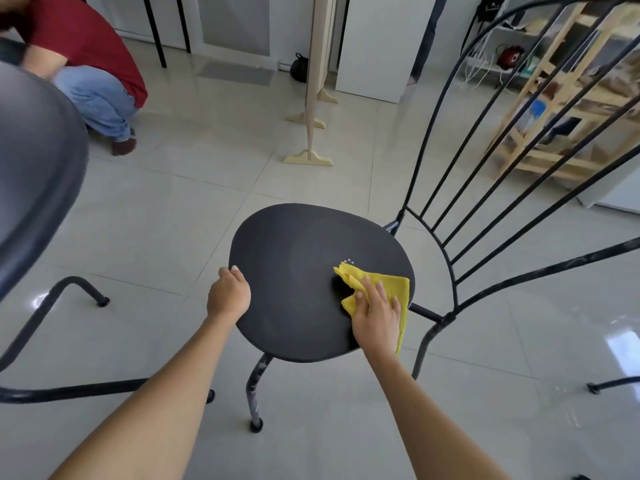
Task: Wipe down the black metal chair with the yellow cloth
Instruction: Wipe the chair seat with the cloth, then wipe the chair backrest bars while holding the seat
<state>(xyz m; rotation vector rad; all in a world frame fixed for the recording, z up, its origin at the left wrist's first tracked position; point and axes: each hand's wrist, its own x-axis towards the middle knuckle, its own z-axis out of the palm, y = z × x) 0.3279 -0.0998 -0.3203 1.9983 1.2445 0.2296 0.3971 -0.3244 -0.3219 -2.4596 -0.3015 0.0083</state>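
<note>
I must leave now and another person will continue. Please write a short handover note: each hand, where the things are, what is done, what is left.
Left hand: gripping the near-left edge of the chair seat, steadying it.
Right hand: flat on the yellow cloth, pressing it onto the right side of the seat.
Black metal chair: upright on the tiled floor, backrest to the right.
Done: cannot tell how much of the seat is wiped; small pale specks remain just beyond the cloth.
Left: probably the rest of the seat, the backrest bars, the frame and legs.

place: home room | cues: glossy floor tiles [166,216], wooden shelf rack [568,109], white doors [235,22]
</note>
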